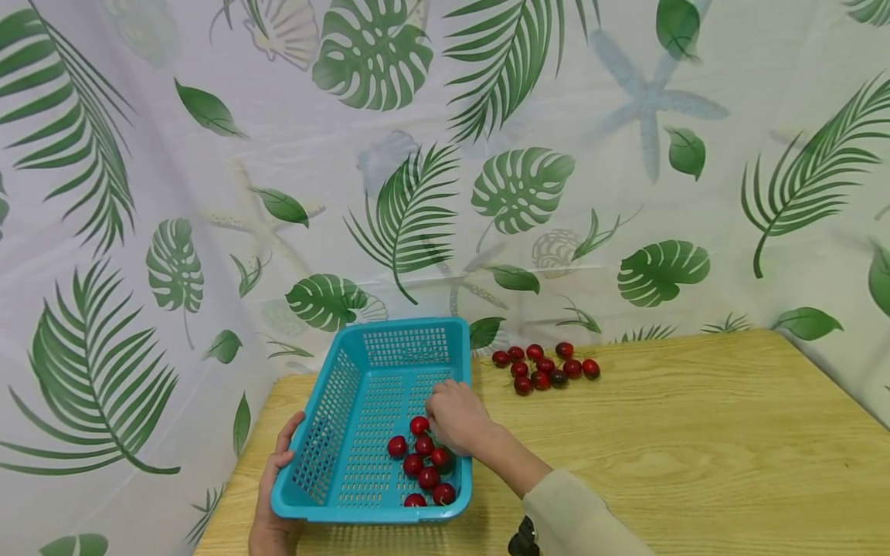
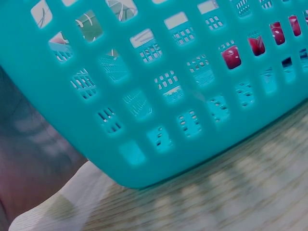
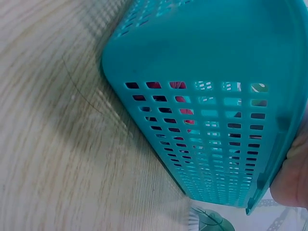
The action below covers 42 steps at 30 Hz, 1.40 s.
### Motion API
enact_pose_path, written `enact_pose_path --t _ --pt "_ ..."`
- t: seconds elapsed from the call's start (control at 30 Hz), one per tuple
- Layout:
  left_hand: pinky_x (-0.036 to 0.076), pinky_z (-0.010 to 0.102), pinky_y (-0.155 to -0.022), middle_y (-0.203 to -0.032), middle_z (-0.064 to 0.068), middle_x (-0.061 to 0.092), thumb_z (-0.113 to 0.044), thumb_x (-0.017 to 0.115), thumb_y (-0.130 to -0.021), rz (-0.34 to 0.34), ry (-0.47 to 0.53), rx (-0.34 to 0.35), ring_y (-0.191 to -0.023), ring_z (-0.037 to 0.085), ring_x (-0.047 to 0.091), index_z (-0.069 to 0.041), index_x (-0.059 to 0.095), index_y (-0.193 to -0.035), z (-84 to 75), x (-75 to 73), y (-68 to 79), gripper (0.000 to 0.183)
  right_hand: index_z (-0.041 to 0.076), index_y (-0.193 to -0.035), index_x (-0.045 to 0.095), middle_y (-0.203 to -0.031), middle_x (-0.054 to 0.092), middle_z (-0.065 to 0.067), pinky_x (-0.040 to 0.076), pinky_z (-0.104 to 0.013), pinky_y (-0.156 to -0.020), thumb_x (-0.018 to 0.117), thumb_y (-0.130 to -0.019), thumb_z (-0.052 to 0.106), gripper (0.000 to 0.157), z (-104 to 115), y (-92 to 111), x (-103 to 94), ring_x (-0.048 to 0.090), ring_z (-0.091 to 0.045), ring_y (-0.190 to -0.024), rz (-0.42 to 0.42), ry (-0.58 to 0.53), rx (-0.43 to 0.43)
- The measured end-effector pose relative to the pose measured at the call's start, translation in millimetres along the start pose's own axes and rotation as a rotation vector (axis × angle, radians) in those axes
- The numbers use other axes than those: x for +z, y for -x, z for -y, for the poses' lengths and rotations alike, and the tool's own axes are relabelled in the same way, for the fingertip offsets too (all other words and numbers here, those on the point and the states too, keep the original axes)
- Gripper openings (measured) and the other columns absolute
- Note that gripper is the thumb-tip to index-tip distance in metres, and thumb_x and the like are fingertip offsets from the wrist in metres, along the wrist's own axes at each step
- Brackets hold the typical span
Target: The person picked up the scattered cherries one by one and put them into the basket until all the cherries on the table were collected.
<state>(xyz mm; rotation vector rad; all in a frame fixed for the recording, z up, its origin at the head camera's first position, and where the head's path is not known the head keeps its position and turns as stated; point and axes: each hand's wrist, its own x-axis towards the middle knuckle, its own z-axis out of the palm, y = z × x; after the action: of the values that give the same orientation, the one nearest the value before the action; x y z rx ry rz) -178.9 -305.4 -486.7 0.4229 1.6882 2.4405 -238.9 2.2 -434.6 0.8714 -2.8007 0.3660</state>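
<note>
A blue plastic basket [image 1: 348,320] with slotted walls stands on the table, and several red cherries [image 1: 413,464] lie loose in its near right part. At its left side my left hand [image 1: 270,494] holds the rim from outside. My right hand [image 1: 457,417] reaches over the right rim into the basket, back of the hand up and fingers bent down beside the cherries. I cannot tell whether its fingers pinch anything, as the hand covers them. In the right wrist view the right hand [image 3: 292,173] shows at the basket's rim.
Several more cherries [image 1: 540,380], one much darker, lie in a group on the wooden table [image 1: 667,440] right of the basket, near its back edge. A white cloth [image 1: 431,255] printed with green leaves hangs behind and to the left.
</note>
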Motion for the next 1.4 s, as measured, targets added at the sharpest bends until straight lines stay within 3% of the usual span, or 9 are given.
enact_pose_path --t 0.17,0.33,0.5,0.63,0.8,0.93,1.07,1.27,1.4 --pt "0.044 0.035 -0.098 -0.148 -0.012 0.037 -0.014 0.004 -0.102 0.027 0.012 0.011 -0.128 0.013 0.045 -0.042 0.027 -0.152 0.0 -0.6 -0.4 0.062 0.010 -0.082 0.074 -0.084 0.061 -0.002 0.045 -0.034 -0.077 0.066 -0.092 0.014 0.013 0.1 1.6 -0.9 0.053 -0.020 -0.083 -0.055 -0.019 -0.009" --pt "0.043 0.034 -0.099 -0.148 -0.013 0.037 -0.016 0.006 -0.103 0.028 -0.004 0.007 -0.129 0.013 0.044 -0.039 0.020 -0.156 0.8 -2.4 -0.5 0.060 0.009 -0.089 0.072 -0.093 0.059 -0.004 0.046 -0.035 -0.084 0.065 -0.092 0.013 0.008 -2.4 3.5 0.0 0.052 -0.022 -0.092 -0.120 -0.080 0.000" --pt "0.044 0.035 -0.098 -0.147 -0.014 0.038 -0.016 0.007 -0.103 0.022 -0.010 -0.001 -0.128 0.013 0.045 -0.040 0.021 -0.155 1.0 -2.5 0.2 0.059 0.006 -0.099 0.069 -0.104 0.058 -0.010 0.047 -0.041 -0.088 0.064 -0.092 0.010 0.010 -10.4 7.4 4.6 0.053 -0.028 -0.100 -0.308 -0.253 0.049" --pt "0.044 0.034 -0.097 -0.147 -0.013 0.038 -0.015 0.006 -0.103 0.014 -0.016 0.003 -0.127 0.013 0.046 -0.039 0.021 -0.156 1.1 -1.6 -0.5 0.060 0.003 -0.104 0.068 -0.107 0.058 -0.012 0.049 -0.044 -0.085 0.061 -0.093 0.009 0.014 -23.0 9.4 6.9 0.055 -0.030 -0.101 -0.446 -0.379 0.149" --pt "0.045 0.035 -0.096 -0.146 -0.014 0.037 -0.016 0.007 -0.103 -0.013 -0.028 -0.014 -0.126 0.014 0.046 -0.039 0.020 -0.156 1.5 -1.1 -0.3 0.060 0.001 -0.110 0.066 -0.108 0.060 -0.014 0.049 -0.045 -0.084 0.057 -0.095 0.010 0.020 -47.1 15.3 7.6 0.057 -0.029 -0.098 -0.489 -0.557 0.388" --pt "0.044 0.035 -0.097 -0.147 -0.013 0.035 -0.017 0.008 -0.103 -0.021 -0.027 -0.020 -0.127 0.014 0.045 -0.041 0.022 -0.155 1.4 -1.5 -0.3 0.059 0.001 -0.119 0.061 -0.084 0.060 -0.007 0.045 -0.037 -0.062 0.051 -0.095 0.012 0.028 -69.1 23.9 10.8 0.054 -0.020 -0.068 -0.382 -0.623 0.564" --pt "0.045 0.034 -0.097 -0.147 -0.012 0.035 -0.016 0.008 -0.103 -0.012 -0.011 -0.012 -0.126 0.014 0.046 -0.039 0.020 -0.156 0.9 -2.1 -0.3 0.059 -0.001 -0.130 0.054 -0.060 0.052 -0.007 0.029 -0.029 -0.046 0.047 -0.096 0.013 0.037 -85.8 31.3 15.6 0.037 -0.015 -0.047 -0.199 -0.576 0.594" --pt "0.044 0.034 -0.099 -0.148 -0.013 0.037 -0.015 0.007 -0.102 0.011 0.020 -0.004 -0.127 0.014 0.045 -0.043 0.027 -0.152 0.1 -1.2 -0.7 0.060 0.000 -0.136 0.048 -0.079 0.066 -0.015 0.033 -0.032 -0.049 0.048 -0.094 0.010 0.043 -103.5 38.2 26.7 0.047 -0.018 -0.054 -0.068 -0.438 0.563" --pt "0.044 0.035 -0.099 -0.149 -0.013 0.038 -0.014 0.005 -0.101 0.032 0.036 0.004 -0.127 0.015 0.046 -0.044 0.029 -0.151 -1.4 -1.0 -0.5 0.062 -0.001 -0.142 0.043 -0.066 0.060 -0.011 0.033 -0.033 -0.049 0.049 -0.092 0.007 0.051 -111.6 39.4 34.7 0.046 -0.019 -0.053 -0.025 -0.426 0.544"
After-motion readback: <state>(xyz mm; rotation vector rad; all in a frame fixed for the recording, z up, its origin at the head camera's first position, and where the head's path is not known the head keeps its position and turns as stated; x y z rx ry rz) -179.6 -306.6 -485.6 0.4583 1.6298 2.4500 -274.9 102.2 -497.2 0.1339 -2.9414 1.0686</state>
